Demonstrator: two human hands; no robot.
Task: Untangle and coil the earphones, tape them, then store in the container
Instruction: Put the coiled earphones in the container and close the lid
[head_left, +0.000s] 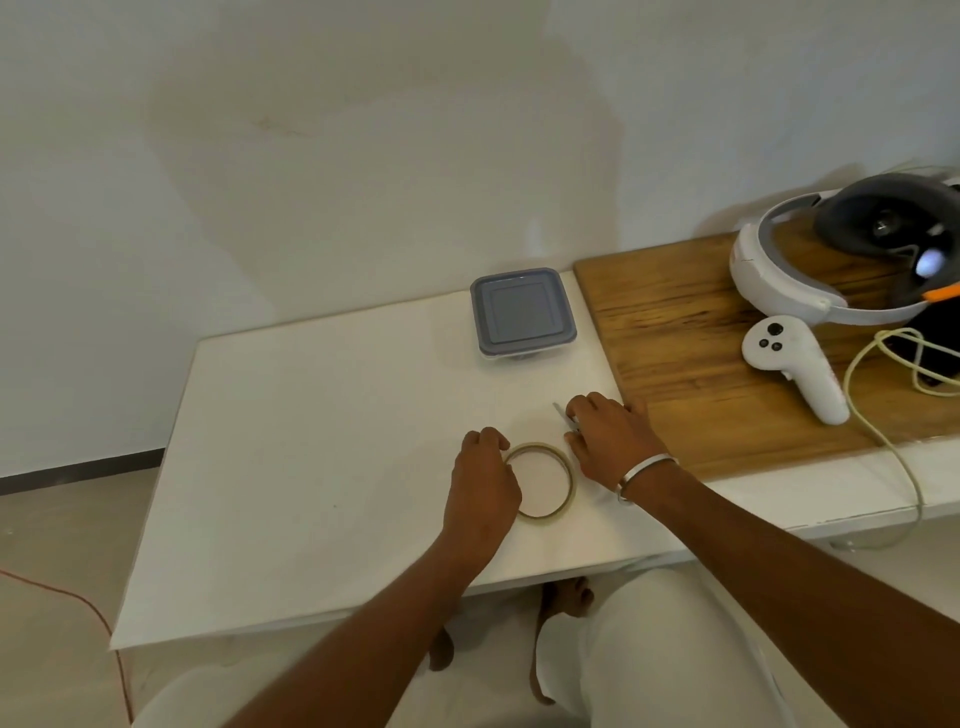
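Head view: tape roll (540, 480) was held at its rim by left hand (483, 480), a strip was pinched by right hand (608, 441), container (522, 312) was lidded, earphones unseen, so taping was judged underway.

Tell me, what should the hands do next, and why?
Probably lift the lid off the container. It sits shut at the back of the table, the tape roll lies flat by the left hand, and the right hand covers something small. I cannot see the earphones.
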